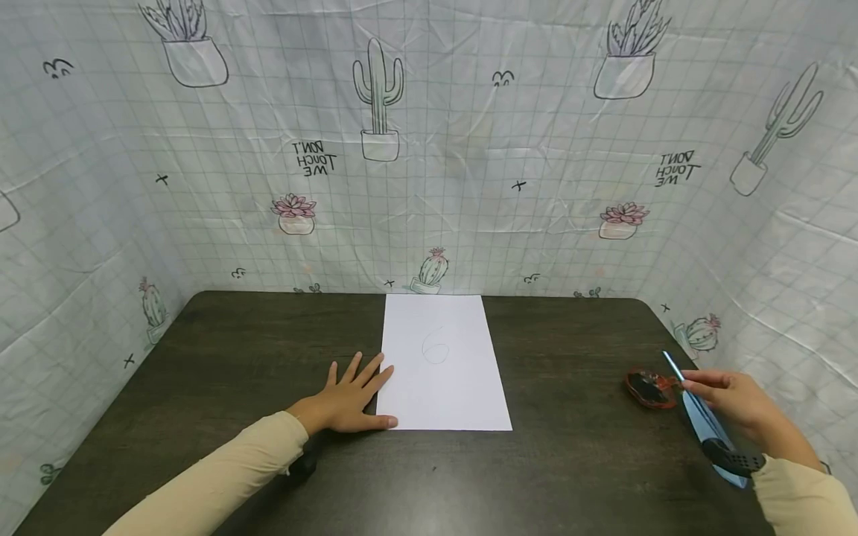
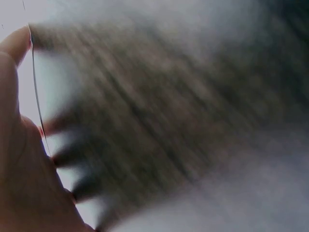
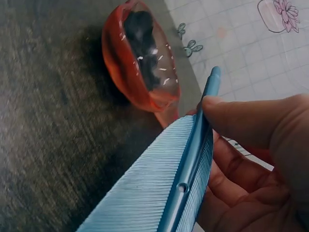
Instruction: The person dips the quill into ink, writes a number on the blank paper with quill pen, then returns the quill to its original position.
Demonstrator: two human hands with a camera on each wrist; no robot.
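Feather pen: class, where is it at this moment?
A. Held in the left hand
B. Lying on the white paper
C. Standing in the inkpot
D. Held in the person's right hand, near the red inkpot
D: the right hand grips the blue feather pen beside the red inkpot, while the left hand rests flat at the paper edge.
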